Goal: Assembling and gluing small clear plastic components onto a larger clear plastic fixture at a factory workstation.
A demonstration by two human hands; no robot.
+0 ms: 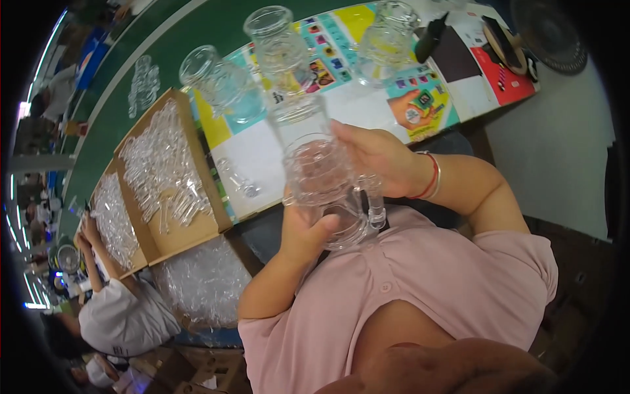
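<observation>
Between my two hands is a clear glass vessel [316,167] with a wide neck, a ribbed body and a short tube on its side, held tilted in front of my chest. My left hand [306,230] is closed round its lower part, the thumb against the glass. Higher up, my right hand [382,159] grips the other side near the neck, its fingers partly hidden behind the glass. A small clear glass piece [240,178] lies on the white sheet beyond my left hand. Similar glass vessels [279,52] stand farther back on the table.
At the left, a cardboard box [180,244] holds many thin glass pieces, and below it lies a heap of clear plastic-wrapped items [205,281]. A wooden-backed brush [504,44] and a dark fan [550,36] are at the far right. A co-worker [125,315] sits at the left.
</observation>
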